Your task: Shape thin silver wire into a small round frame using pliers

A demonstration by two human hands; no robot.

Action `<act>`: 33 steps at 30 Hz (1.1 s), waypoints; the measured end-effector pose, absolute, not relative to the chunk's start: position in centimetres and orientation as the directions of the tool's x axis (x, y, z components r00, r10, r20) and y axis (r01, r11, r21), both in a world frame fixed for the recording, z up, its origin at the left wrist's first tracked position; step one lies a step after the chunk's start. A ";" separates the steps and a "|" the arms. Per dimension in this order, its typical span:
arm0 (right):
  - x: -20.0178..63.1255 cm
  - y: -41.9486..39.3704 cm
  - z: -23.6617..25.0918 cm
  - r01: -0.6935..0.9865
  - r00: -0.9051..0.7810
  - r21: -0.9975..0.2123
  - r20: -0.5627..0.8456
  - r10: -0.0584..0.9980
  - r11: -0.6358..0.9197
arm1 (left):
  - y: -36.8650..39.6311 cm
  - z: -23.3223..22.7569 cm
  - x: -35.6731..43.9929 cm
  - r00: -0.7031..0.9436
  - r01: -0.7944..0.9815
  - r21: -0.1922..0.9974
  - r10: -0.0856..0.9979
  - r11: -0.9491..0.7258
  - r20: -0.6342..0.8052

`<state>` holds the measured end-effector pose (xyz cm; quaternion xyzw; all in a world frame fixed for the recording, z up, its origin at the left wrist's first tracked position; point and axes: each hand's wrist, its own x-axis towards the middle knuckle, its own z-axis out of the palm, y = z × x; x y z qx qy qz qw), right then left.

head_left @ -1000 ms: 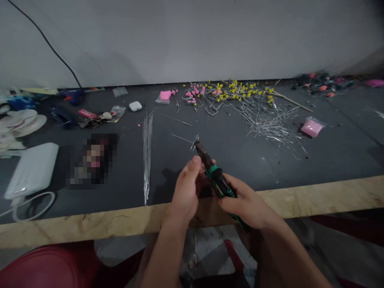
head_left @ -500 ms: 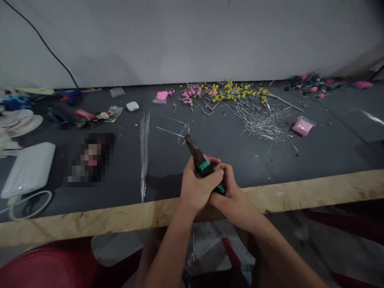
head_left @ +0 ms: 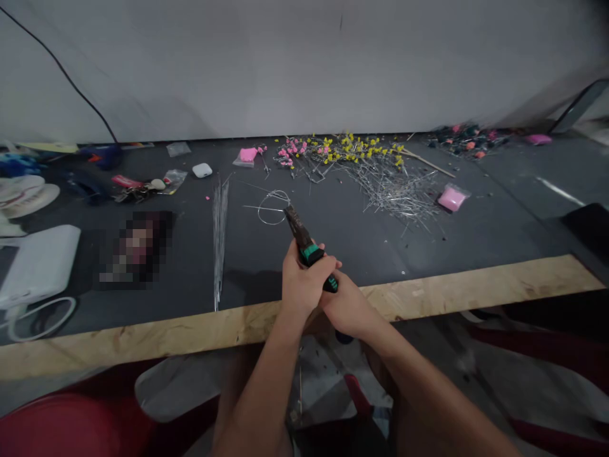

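Both my hands are wrapped around a pair of pliers [head_left: 298, 230] with dark jaws and green-and-black handles. My left hand [head_left: 304, 282] closes over the upper grip, just below the jaws. My right hand [head_left: 349, 308] clasps the handle end, touching the left. At the tip of the jaws is a thin metal wire [head_left: 259, 207], with a straight end pointing left and round loops beside it. The exact bite of the jaws on the wire is too small to make out. Left of the hands lies a bundle of straight wires [head_left: 219, 244].
Behind the hands lie yellow and pink wire-stemmed pieces [head_left: 352, 149] and a heap of loose wires [head_left: 392, 193]. A pink packet [head_left: 451, 198] sits to the right. Further left are a white earbud case [head_left: 202, 170], keys [head_left: 143, 190] and a white power bank [head_left: 40, 263]. A wooden edge [head_left: 419, 295] borders the table.
Around the jaw tip, the wire now shows wide round loops where there was a small tangle. Hands and pliers have shifted slightly left in the picture, as has the whole scene.
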<state>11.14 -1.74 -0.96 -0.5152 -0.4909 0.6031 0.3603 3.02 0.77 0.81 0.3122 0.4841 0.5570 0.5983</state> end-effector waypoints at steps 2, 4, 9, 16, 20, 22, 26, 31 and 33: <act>11.5 -1.9 -0.8 0.064 -0.213 -0.962 -0.274 0.938 -0.266 | 0.6 0.6 3.1 -0.059 -0.377 0.907 0.972 0.187 -0.225; 12.2 -2.0 -0.5 0.096 -0.204 -0.953 -0.300 0.932 -0.286 | 0.6 0.3 2.9 0.031 -0.424 0.882 0.977 0.204 -0.211; 14.8 -2.7 0.2 0.205 -0.259 -0.905 -0.417 0.871 -0.372 | 1.6 -0.2 1.3 0.059 -0.592 0.802 0.997 0.080 -0.056; 16.5 -2.8 1.4 0.248 -0.302 -0.888 -0.451 0.840 -0.387 | 2.6 0.5 -0.9 -0.149 -0.636 0.770 0.986 -0.042 -0.070; 17.0 -2.6 1.6 0.227 -0.337 -0.915 -0.396 0.854 -0.334 | 2.3 0.7 -1.0 -0.127 -0.664 0.747 0.984 0.010 -0.126; 17.2 -2.6 1.6 0.192 -0.352 -0.921 -0.386 0.852 -0.338 | 2.3 0.7 -1.0 -0.122 -0.679 0.734 0.983 0.019 -0.138; 17.4 -2.6 1.5 0.203 -0.407 -0.928 -0.369 0.836 -0.311 | 2.5 0.5 -1.2 -0.143 -0.692 0.722 0.975 0.026 -0.172; 17.3 -2.3 1.2 0.211 -0.393 -0.943 -0.323 0.861 -0.258 | 2.5 0.4 -1.6 -0.153 -0.669 0.743 0.974 0.024 -0.169; 17.4 -2.1 1.1 0.173 -0.401 -0.942 -0.333 0.853 -0.287 | 2.5 0.5 -1.7 -0.152 -0.660 0.751 0.975 0.020 -0.159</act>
